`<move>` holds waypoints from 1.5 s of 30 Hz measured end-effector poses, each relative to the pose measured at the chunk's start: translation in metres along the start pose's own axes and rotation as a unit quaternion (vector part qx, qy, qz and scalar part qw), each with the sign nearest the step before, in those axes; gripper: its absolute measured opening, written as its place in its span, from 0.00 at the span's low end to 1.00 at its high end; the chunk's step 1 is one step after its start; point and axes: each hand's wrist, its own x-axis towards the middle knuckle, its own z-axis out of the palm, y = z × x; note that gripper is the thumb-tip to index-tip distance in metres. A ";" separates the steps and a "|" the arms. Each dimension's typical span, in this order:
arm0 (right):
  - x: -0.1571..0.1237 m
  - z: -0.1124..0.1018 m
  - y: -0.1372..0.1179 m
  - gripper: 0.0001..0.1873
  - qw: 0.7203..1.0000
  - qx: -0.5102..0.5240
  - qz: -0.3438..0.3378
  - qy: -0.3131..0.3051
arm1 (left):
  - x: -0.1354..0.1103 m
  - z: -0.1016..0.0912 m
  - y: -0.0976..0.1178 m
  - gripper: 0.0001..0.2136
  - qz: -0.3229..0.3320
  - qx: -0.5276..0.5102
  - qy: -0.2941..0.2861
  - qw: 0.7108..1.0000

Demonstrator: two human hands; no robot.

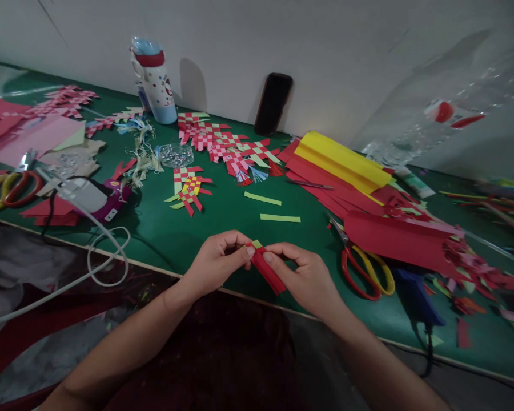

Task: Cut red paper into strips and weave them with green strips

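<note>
Between my two hands is a bundle of red paper strips (273, 278) with a bit of light green paper at its upper end. My left hand (225, 257) pinches that upper end between thumb and fingers. My right hand (302, 274) grips the strips along their side, thumb on top. Just beyond my hands, two light green paper strips (280, 218) lie flat on the green table (223, 220). A woven paper fish (191, 191) in red, green and yellow rests to the left of them.
Scissors with red and yellow handles (364, 274) lie right of my hands, beside red paper sheets (398, 240) and folded yellow paper (342, 160). More woven fish (218, 142) are piled at the back. A bottle (156, 85) and a phone (273, 103) stand by the wall. A white cable (107, 234) loops over the left edge.
</note>
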 end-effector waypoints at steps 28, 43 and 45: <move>0.022 -0.014 0.036 0.13 0.836 -0.380 -0.386 0.084 | 0.030 -0.030 -0.004 0.12 0.326 0.525 0.028 0.786; -0.003 -0.008 0.054 0.17 0.883 -0.355 -0.308 0.000 | 0.022 -0.043 -0.018 0.14 0.355 0.642 -0.051 0.678; -0.006 -0.008 0.055 0.16 0.889 -0.345 -0.300 0.000 | 0.018 -0.045 -0.018 0.19 0.348 0.643 -0.043 0.681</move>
